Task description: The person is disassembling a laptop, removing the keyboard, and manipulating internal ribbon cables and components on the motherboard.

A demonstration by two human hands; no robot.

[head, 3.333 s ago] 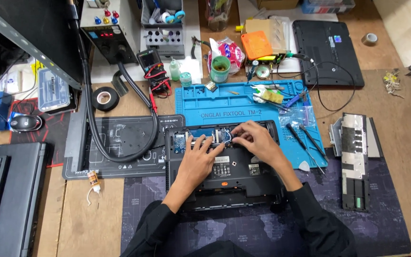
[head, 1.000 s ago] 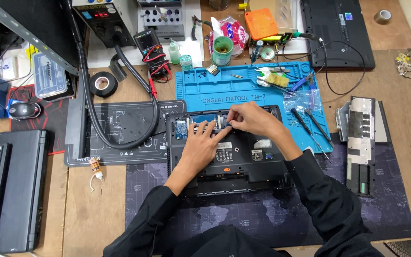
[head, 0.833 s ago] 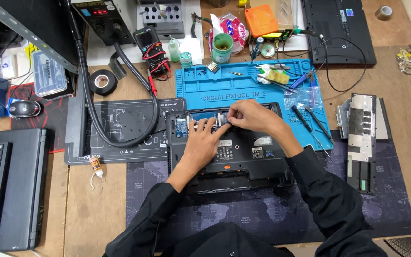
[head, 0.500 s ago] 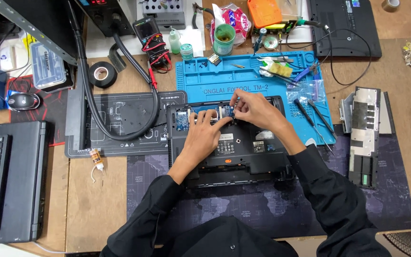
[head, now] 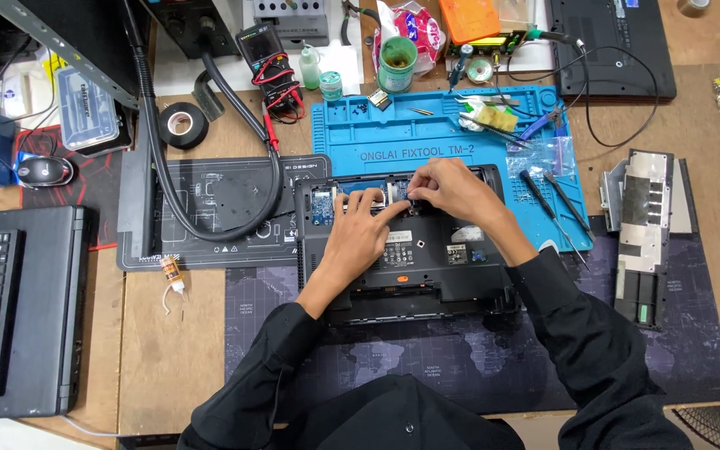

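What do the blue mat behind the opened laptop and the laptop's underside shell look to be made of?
The blue mat looks like silicone or soft rubber: matte, with moulded little trays and raised lettering. The laptop base, under the left hand and right hand, looks like matte dark-grey moulded plastic with vents and stuck-on labels; metal parts inside cannot be judged.

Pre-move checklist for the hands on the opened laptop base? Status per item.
1. Left hand flat on laptop base, steadying it: ok.
2. Right hand fingertips at the open bay along the base's far edge: ok.
3. What the fingertips pinch: cannot tell, hidden.
4. Base lying flat on the mats: ok.
5. Screwdrivers beside the right hand, untouched: ok.
6. Black hose off the base: ok.
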